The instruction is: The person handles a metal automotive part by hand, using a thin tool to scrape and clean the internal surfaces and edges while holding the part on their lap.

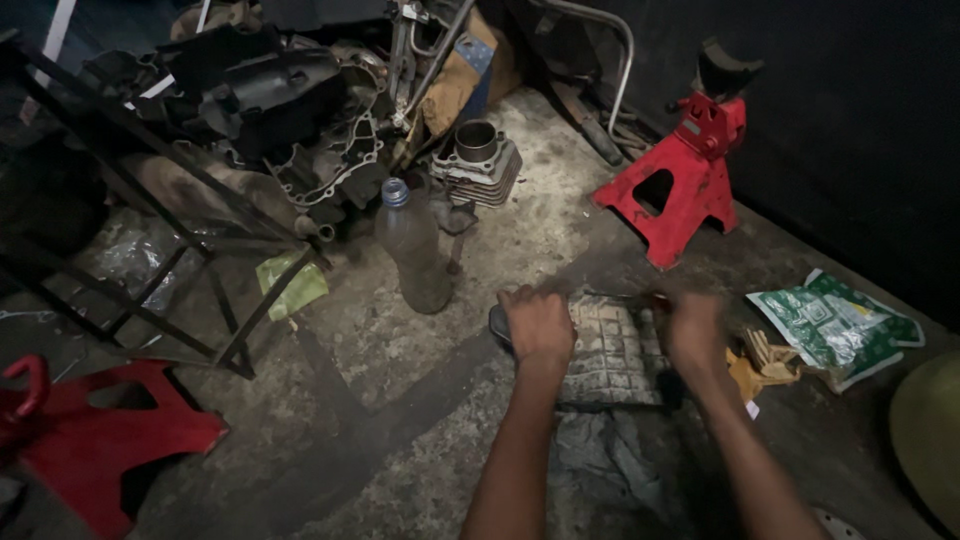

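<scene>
Concrete floor (420,400), green packet (835,325) right

hands (615,328) on ribbed grey part (612,350)

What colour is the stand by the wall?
Red, seen in the head view: jack stand.

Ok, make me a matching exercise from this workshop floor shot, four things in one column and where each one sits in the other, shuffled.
Things:
1. plastic bottle
2. red jack stand
3. green packet
4. grimy ribbed part

Places:
A. far right, beside the right hand
B. between both hands, left hand on its edge
C. upright in front of the engine cylinder
D. by the dark wall

Pairs: 1-C, 2-D, 3-A, 4-B
</scene>
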